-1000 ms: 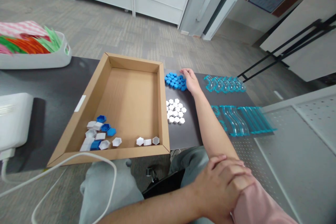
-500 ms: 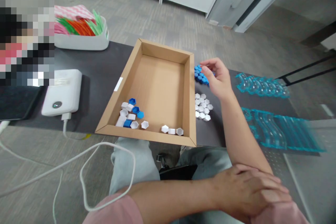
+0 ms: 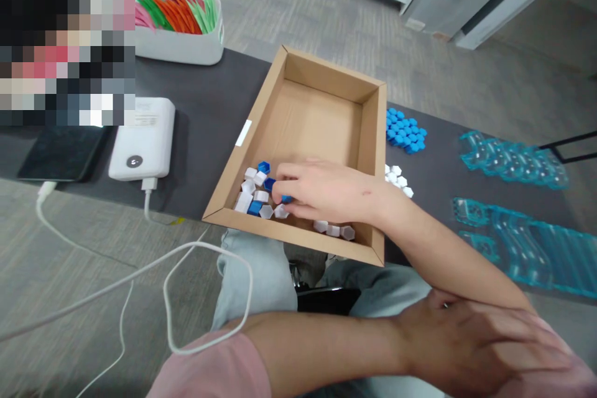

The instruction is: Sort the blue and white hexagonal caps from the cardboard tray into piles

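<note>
My right hand [image 3: 305,189] reaches palm-down into the cardboard tray [image 3: 298,233], fingers curled at the front left. A blue hexagonal piece [image 3: 286,199] shows between its thumb and forefinger, mostly covered; they appear closed on it. Around the fingertips lie several loose white hexagonal pieces [image 3: 249,186] and other blue ones, some on their sides. My left hand [image 3: 494,336] lies across my right arm near the elbow, fingers stretched out and holding no piece.
Right of the tray are grouped blue pieces [image 3: 407,132] and white pieces [image 3: 396,179], partly behind my forearm. Clear teal plastic parts [image 3: 513,158] lie farther right. On the left are a white power bank [image 3: 144,143], a phone [image 3: 63,152] and a basket [image 3: 181,46] of coloured strips; a white cable [image 3: 205,245] loops in front.
My right hand has moved left from the blue group into the tray, onto the loose pieces. My left hand stays on my right arm. The view has shifted.
</note>
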{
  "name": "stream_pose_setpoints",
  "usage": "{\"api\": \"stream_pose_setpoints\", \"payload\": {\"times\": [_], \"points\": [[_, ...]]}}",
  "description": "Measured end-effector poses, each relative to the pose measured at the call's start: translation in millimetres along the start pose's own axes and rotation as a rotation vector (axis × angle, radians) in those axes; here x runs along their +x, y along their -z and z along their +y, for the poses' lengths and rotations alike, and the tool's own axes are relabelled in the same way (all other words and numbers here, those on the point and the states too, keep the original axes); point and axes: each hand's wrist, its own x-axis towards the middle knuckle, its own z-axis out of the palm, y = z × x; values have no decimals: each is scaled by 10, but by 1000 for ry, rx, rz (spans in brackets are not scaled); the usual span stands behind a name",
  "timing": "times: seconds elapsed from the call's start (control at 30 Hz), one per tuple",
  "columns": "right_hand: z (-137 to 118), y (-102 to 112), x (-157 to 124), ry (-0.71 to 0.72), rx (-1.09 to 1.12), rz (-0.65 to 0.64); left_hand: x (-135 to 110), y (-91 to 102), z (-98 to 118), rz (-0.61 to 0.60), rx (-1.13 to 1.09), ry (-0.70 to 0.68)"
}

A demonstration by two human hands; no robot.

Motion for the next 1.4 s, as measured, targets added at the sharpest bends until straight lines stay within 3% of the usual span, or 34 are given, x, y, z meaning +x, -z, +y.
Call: {"api": "stream_pose_setpoints", "payload": {"times": [0.13, 0.23, 0.33, 0.47, 0.6, 0.7, 0.8, 0.97, 1.13, 1.3, 1.4], "points": [[-10, 21, -49, -69, 83, -5, -125, -288, 140, 125, -31, 112], [27, 198, -167, -86, 164, 55, -226, -487, 201, 254, -120, 106], [301, 417, -507, -204, 205, 371, -285, -537, 183, 191, -184, 60], [1072, 499, -1365, -594, 83, 939, -272, -434, 118, 124, -255, 17], [1822, 290, -2135, -954, 34, 1161, -229, -335, 116, 92, -290, -25], [2087, 105, -2321, -1127, 119, 1171, -232, -322, 144, 86, -325, -12], [2147, 6, -2281, -1191, 217, 1096, -255, -349, 158, 120, -333, 13], [2128, -7, -2226, -1229, 351, 1015, -280, -431, 146, 151, -381, -10], [2117, 0, -2243, -1192, 410, 990, -284, -465, 141, 61, -371, -38], [2112, -22, -2228, -1231, 358, 1013, -264, -412, 120, 201, -372, -12], [2127, -39, -2223, -1246, 338, 1050, -257, -373, 113, 184, -317, -22]]}}
